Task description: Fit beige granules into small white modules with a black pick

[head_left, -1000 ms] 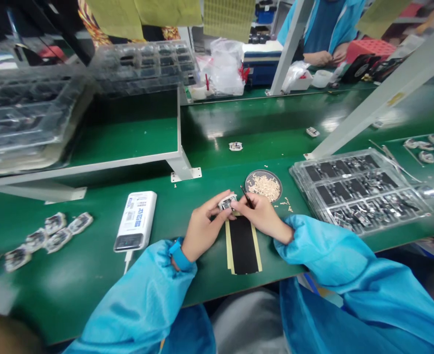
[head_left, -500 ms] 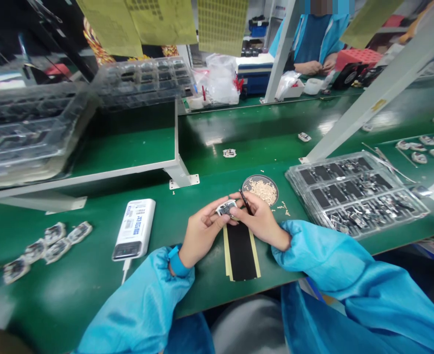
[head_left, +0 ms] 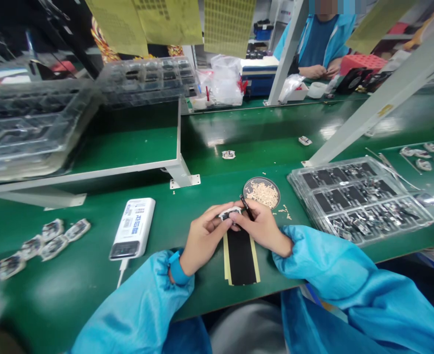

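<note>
Here, just below frame centre, the fingers of the left hand (head_left: pixel 204 235) close around a white-rimmed part (head_left: pixel 224 215); those of the right hand (head_left: pixel 264 227) close on a black tool (head_left: pixel 246 207).

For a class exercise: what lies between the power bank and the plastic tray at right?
The left hand, right hand, small white part they hold, dark tool, black strip, round dish and loose bits, in the head view.

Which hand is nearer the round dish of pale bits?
Right. The right hand is just on the near side of the dish; the left hand is farther off, to its near left.
</note>
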Demonstrator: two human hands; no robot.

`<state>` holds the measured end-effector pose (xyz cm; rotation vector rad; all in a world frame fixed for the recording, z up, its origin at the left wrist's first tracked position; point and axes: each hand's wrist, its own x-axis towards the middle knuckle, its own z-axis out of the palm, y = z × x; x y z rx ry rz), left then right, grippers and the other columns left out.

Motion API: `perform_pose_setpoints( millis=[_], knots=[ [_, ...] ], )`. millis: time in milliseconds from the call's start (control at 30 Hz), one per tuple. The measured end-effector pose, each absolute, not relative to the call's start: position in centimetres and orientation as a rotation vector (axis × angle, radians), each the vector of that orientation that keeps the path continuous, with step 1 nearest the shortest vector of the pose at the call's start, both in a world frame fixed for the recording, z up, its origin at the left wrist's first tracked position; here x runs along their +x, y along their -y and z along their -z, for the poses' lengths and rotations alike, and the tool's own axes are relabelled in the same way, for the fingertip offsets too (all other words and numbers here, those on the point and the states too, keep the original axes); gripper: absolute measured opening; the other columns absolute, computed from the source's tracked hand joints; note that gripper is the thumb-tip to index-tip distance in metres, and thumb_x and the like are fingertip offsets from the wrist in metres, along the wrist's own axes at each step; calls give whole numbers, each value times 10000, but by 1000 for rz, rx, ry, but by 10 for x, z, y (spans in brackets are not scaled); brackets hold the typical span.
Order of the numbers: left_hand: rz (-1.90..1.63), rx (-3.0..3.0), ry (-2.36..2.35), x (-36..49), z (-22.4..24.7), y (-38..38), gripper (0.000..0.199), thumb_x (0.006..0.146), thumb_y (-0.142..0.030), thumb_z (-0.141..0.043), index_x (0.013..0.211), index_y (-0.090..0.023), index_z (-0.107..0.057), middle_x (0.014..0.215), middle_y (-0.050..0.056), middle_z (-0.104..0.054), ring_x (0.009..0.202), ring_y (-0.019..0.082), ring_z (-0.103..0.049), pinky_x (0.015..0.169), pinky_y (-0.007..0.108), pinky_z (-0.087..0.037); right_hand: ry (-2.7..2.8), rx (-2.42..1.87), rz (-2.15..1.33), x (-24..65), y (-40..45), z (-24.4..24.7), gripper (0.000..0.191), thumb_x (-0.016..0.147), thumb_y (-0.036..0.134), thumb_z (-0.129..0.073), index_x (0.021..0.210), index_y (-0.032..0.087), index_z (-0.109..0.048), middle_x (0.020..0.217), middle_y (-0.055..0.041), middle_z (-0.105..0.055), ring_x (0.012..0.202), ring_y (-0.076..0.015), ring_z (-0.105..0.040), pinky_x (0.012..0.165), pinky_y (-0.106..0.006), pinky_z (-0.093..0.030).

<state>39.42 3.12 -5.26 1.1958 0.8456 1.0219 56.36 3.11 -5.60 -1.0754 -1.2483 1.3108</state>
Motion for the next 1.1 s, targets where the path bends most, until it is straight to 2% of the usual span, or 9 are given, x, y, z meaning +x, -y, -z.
perform_pose_setpoints(
  millis=[167,267,367,533,700,800,900,1000,1100],
  knots=[
    [-1027,1221,-910,396,56,-29,394,879,-301,-694,1258,-194,-669,1226,94,-647,869,148,-715,837,278,-610,1216,-1082,-1418,562,-33,57,345,744,439,-804,909,168,-668,763,-18,-662,630,-123,-595,591,-261,-493],
    [-997,1354,-1047,396,61,-28,421,909,-336,-657,1318,-236,-637,1237,81,-656,998,163,-689,914,280,-571,1291,-1169,-1288,563,-35,57,326,752,454,-792,846,165,-675,742,-23,-661,633,-118,-556,603,-260,-459],
    [-1010,1504,-1125,396,64,-27,332,926,-353,-631,1235,-250,-695,1183,59,-678,1083,174,-651,950,277,-537,1290,-1178,-1235,562,-36,58,348,735,469,-798,784,165,-636,722,-20,-644,632,-115,-524,602,-256,-432],
    [-1074,1517,-1180,399,66,-27,299,917,-363,-638,1156,-209,-731,972,53,-693,851,150,-660,797,267,-551,1229,-1214,-1209,557,-38,62,432,734,556,-763,747,169,-573,642,5,-547,583,-105,-449,545,-246,-372],
    [-1014,1338,-1155,400,66,-32,348,871,-384,-692,1139,-165,-728,950,56,-724,762,139,-675,748,265,-570,1421,-1264,-1180,565,-46,60,392,750,531,-770,813,158,-669,731,-18,-621,649,-119,-500,607,-254,-401],
    [-976,1294,-1122,399,66,-33,362,857,-378,-706,1136,-148,-723,926,57,-731,742,139,-676,729,266,-577,1586,-1272,-1055,575,-50,58,351,852,498,-688,777,155,-677,724,-18,-613,670,-120,-505,625,-258,-387],
    [-972,1310,-1117,398,66,-34,344,867,-366,-692,1141,-160,-724,974,61,-725,764,141,-672,750,274,-574,1636,-1233,-1069,585,-54,55,398,959,478,-544,765,156,-673,728,-25,-624,700,-130,-551,661,-266,-415],
    [-966,1483,-1182,396,67,-33,305,892,-354,-656,1142,-197,-735,964,49,-694,775,132,-640,733,259,-534,1635,-1232,-914,592,-56,52,316,961,424,-557,869,165,-711,810,-40,-669,759,-148,-598,733,-288,-459],
    [-940,1735,-1264,394,65,-34,253,907,-318,-631,1111,-227,-750,823,19,-624,720,109,-559,680,230,-465,1754,-1129,-759,595,-56,49,196,909,361,-651,891,177,-717,825,-45,-661,770,-156,-592,757,-309,-475]
  ],
)
